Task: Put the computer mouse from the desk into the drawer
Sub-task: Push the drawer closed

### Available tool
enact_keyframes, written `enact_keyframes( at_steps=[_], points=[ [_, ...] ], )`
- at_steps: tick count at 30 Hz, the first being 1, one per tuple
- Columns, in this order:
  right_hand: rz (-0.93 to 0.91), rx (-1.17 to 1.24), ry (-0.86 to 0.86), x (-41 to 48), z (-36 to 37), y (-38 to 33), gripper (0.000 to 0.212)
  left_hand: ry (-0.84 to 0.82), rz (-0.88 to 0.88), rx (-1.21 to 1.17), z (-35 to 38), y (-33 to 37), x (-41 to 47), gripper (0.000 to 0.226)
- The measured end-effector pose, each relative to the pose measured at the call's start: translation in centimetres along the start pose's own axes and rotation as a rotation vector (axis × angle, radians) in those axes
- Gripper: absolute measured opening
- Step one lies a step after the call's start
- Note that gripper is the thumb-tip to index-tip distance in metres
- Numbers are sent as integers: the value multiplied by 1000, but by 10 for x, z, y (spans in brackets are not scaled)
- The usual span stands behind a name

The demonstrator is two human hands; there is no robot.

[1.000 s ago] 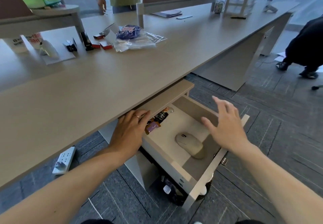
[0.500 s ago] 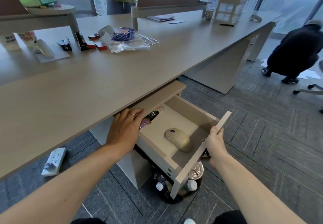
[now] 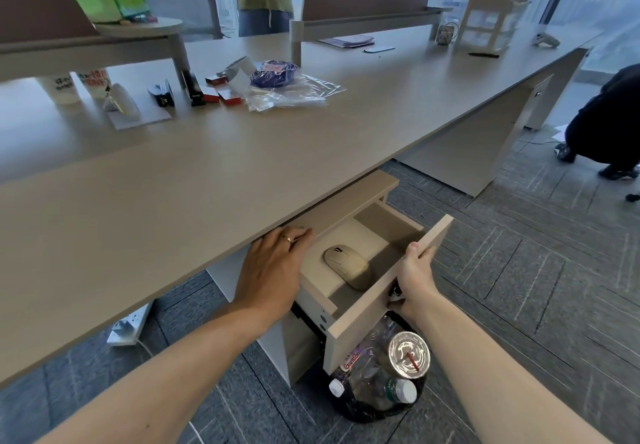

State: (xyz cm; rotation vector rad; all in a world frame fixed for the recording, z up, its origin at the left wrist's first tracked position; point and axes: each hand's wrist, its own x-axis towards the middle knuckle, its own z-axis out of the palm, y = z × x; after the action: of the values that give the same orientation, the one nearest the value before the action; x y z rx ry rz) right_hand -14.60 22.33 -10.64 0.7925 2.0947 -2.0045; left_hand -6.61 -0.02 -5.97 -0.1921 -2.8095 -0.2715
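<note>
A beige computer mouse point(image 3: 346, 265) lies inside the open drawer point(image 3: 384, 291) under the desk point(image 3: 207, 173). My right hand point(image 3: 414, 277) grips the drawer's front panel, thumb over its top edge. My left hand point(image 3: 273, 270) rests flat against the desk's underside edge beside the drawer's left wall, holding nothing. The drawer stands partly pulled out; its back part is hidden under the desktop.
A bin point(image 3: 384, 384) full of bottles and a lidded cup sits on the floor below the drawer. A power strip point(image 3: 130, 326) lies left. Boxes, plastic bags point(image 3: 287, 93) and cups stand on the desk's far side. One person crouches at right point(image 3: 616, 132); another stands behind the desk.
My right hand came down from above the drawer and took hold of its front panel. The drawer has slid inward, hiding the snack packets at its back. The mouse stays put.
</note>
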Motion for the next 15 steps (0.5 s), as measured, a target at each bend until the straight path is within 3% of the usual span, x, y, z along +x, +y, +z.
enact_keyframes(
  at_steps=[8,15],
  points=[
    [-47,-12,-30,14,32,-8,79,81,18,-165,6,-13,2,45],
    [-55,3,-39,19,56,-12,72,79,4,-242,6,-17,5,43]
  ],
)
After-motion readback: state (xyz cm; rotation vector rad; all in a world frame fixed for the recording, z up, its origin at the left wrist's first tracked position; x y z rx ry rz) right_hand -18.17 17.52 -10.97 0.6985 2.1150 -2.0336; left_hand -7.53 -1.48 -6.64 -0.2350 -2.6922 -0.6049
